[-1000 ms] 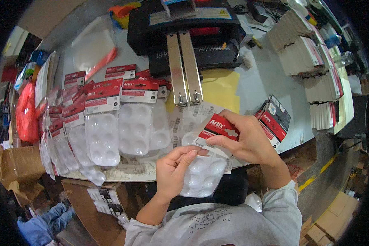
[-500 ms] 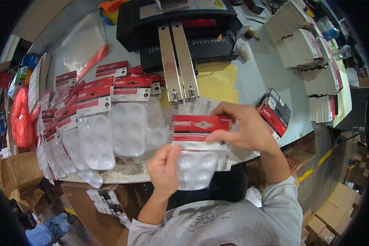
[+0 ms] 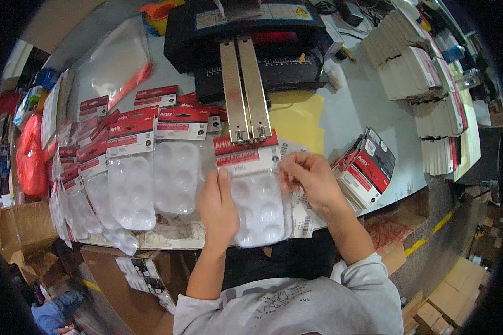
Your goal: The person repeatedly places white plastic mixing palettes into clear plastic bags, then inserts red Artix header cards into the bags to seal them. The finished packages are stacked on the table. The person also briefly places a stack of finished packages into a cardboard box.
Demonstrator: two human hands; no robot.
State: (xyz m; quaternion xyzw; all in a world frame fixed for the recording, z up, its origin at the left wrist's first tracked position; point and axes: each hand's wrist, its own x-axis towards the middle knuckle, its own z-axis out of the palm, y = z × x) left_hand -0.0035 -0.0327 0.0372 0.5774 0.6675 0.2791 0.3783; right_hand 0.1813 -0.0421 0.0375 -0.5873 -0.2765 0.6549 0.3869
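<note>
A white plastic palette with round wells [image 3: 257, 209] sits in a clear pack under a red and white header card [image 3: 248, 156]. The card's top edge is at the ends of two metal bars [image 3: 245, 89], which reach toward me from a black machine [image 3: 296, 30]. My left hand [image 3: 219, 209] is closed on the pack's left edge, thumb pointing up. At the card's right edge is my right hand [image 3: 316, 181], its fingers bunched; whether they pinch the pack is unclear. Sheets of barcode labels [image 3: 303, 215] lie partly under the pack and right hand.
More packed palettes [image 3: 131, 190] overlap on the left of the table. Red and black header cards [image 3: 369, 167] lie at the right, with tall card stacks [image 3: 413, 72] behind. Yellow paper [image 3: 302, 117] lies by the machine. A red bag [image 3: 32, 156] is far left.
The held pack has moved away from me and slightly left, up to the metal bars. My right hand has slid off the card's face to its right edge.
</note>
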